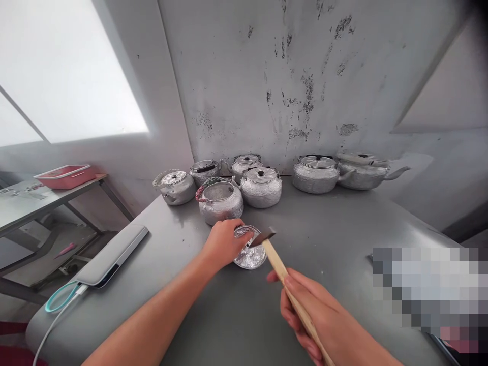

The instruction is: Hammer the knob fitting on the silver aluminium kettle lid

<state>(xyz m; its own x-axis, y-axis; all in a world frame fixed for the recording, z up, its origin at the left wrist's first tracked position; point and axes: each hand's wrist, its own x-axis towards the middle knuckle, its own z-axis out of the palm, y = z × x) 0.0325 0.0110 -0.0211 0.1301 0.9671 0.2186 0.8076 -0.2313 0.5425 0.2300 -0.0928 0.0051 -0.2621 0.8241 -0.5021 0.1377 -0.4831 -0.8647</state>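
Note:
My right hand (305, 315) is wrapped round the light wooden handle of a hammer (277, 260). The dark hammer head lies over the upper right part of a round, shiny metal lid (250, 257) on the grey table. From the left, my left hand (225, 243) holds the lid by its edge and top, with fingertips close to the hammer head. Just behind it stands a lidless silver kettle (223, 203) with a red and green wrapped handle. A lidded kettle (262, 189) with a black knob stands to its right.
More silver kettles, including one at the left (177, 188) and one at the right (316, 175), line the wall. A grey power bank (112, 254) with a white cable lies on the table's left. Beyond is a pink basket (66, 176). A blurred-out object (434, 290) is at right.

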